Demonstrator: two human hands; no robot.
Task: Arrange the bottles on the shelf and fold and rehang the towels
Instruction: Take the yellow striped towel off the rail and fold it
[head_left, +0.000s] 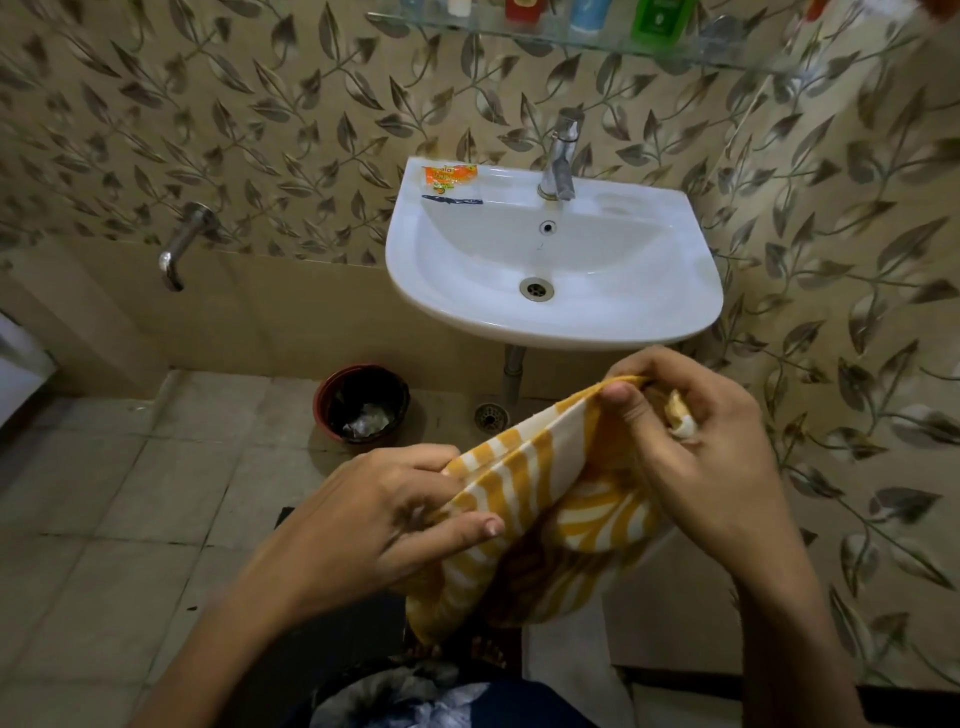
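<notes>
Head cam looking down: both hands are bunched on a yellow-and-white striped towel (550, 499), held in front of the body just below the front rim of the white sink (561, 317). The left hand (374, 514) pinches the towel's near edge, thumb on top, fingers curled under. The right hand (691, 447) grips the far top edge, fingers folded over it. The rest of the towel sags between them. Up top, the glass shelf (571, 39) carries the bottles (657, 18), cut off by the frame edge. Open floor tiles to the left, with a small bin (362, 402) near the wall beside the sink pipe.
</notes>
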